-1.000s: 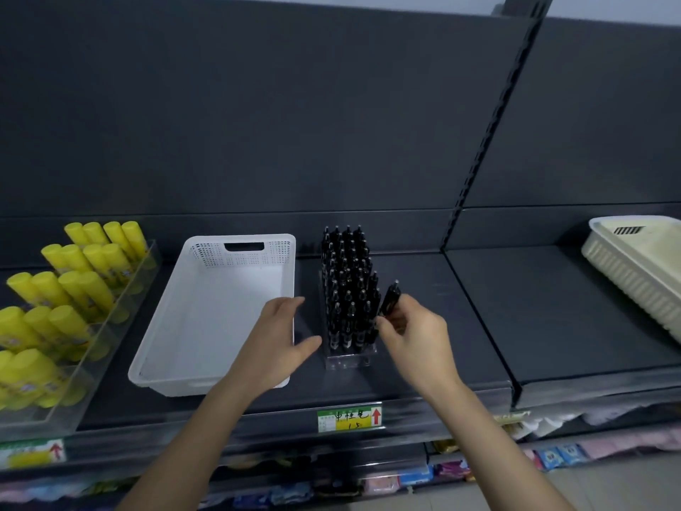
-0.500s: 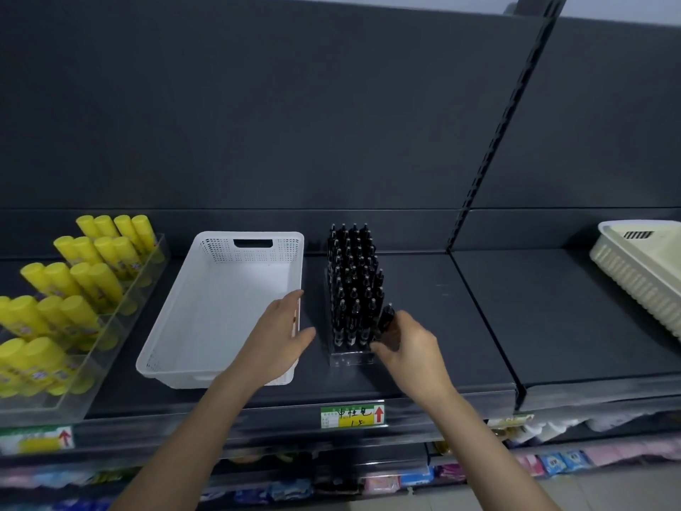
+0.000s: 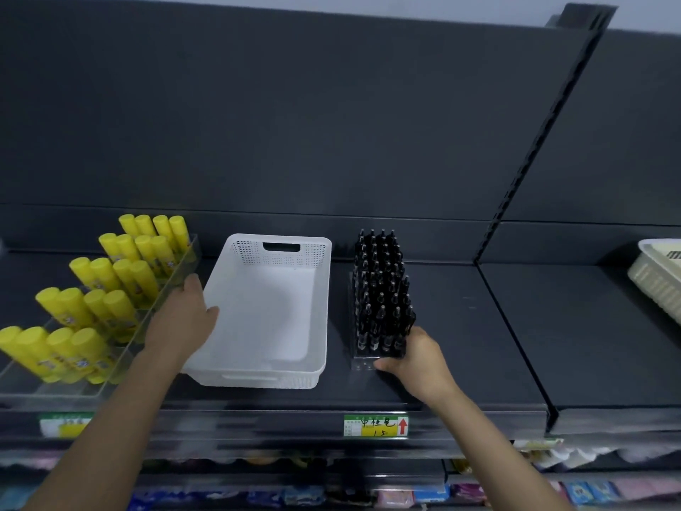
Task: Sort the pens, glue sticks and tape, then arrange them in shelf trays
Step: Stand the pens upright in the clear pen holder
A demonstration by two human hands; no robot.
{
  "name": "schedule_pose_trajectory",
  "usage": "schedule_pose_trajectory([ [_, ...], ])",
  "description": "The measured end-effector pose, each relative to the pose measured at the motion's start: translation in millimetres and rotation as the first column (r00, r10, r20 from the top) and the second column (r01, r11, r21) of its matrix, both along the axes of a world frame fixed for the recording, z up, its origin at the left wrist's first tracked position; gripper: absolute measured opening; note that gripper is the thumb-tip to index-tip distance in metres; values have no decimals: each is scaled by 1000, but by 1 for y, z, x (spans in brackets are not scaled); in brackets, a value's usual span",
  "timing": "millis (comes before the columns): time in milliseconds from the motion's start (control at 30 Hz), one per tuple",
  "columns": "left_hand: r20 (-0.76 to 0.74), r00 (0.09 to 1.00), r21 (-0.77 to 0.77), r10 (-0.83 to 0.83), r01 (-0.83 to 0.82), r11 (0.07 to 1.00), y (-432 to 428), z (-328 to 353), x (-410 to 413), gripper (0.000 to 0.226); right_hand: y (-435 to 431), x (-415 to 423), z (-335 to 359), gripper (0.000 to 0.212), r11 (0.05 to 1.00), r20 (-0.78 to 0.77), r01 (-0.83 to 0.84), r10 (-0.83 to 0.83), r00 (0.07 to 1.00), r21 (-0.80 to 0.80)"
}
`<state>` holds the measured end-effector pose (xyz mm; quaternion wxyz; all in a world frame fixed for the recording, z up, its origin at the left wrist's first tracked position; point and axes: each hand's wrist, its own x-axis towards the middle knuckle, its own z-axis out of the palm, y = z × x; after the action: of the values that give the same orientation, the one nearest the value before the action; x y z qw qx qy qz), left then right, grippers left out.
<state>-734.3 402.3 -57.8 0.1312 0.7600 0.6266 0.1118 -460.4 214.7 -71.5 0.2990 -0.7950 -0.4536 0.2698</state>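
Nearest me, below the white basket (image 3: 265, 319), a lower shelf holds coloured packets (image 3: 431, 494), too blurred to name. On the shelf lip, below and to the right of the basket, is a green and yellow price label (image 3: 376, 425) with a red arrow. A second label (image 3: 62, 424), below and to the left, is smeared. The basket stands on the dark shelf (image 3: 479, 344) with its long side running away from me and its handle slot on the far wall. My left hand (image 3: 182, 322) lies on the basket's left rim. The thumb crosses the rim toward the inside. The fingers reach into the gap between the basket and the clear tray (image 3: 110, 378) just to its left. I cannot tell whether they clasp anything. My right hand (image 3: 416, 357) is right of the basket, at the near right corner of the pen rack (image 3: 363, 363). The thumb is pressed on the rack's front base and the fingers are wrapped up its right side, so it holds the rack. The black pens (image 3: 379, 289) stand upright in rows in the rack, running away from that hand, just beside the basket's right wall but apart from it. The yellow glue sticks (image 3: 110, 282) lean in stepped rows in the clear tray, left of the basket. Well to the right of the basket, at the frame edge, sits a cream basket (image 3: 656, 282), partly cut off. Beyond the basket rises the dark back panel (image 3: 294, 123).
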Motion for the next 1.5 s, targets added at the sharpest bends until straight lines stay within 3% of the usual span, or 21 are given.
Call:
schedule_pose_trajectory([
  [100, 24, 999, -88, -23, 25, 996, 2, -6, -1, 16, 6, 1, 0, 35, 1000, 0, -4, 4, 1000, 20],
  [333, 64, 998, -97, -24, 31, 995, 6, -6, -1, 9, 14, 1, -2, 40, 1000, -13, -4, 4, 1000, 4],
  [667, 119, 992, -14, -35, 37, 999, 8, 23, 1, 16, 13, 10, 26, 86, 992, -213, 34, -6, 977, 124],
  [800, 217, 976, 51, -23, 12, 999, 12, 54, 4, 22, 10, 6, 50, 102, 972, -113, 55, -29, 993, 230],
  [933, 266, 963, 165, -42, -2, 986, 9, 91, 14, 16, 19, -9, 81, 67, 848, 15, 185, -221, 975, 497],
  [1033, 282, 958, 238, -60, -10, 971, 4, 117, 19, 19, 33, -20, 104, 47, 774, 77, 172, -274, 959, 609],
  [1133, 313, 946, 287, -80, -14, 958, -1, 140, 20, 19, 47, -34, 122, 41, 774, 119, 90, -209, 971, 626],
  [1300, 416, 901, 347, -123, -32, 937, -12, 171, 28, 20, 62, -50, 152, 26, 747, -3, 84, -109, 994, 660],
  [1500, 599, 765, 411, -237, -39, 911, -24, 185, 50, 20, 59, -42, 167, 40, 680, 14, 134, -207, 978, 721],
])
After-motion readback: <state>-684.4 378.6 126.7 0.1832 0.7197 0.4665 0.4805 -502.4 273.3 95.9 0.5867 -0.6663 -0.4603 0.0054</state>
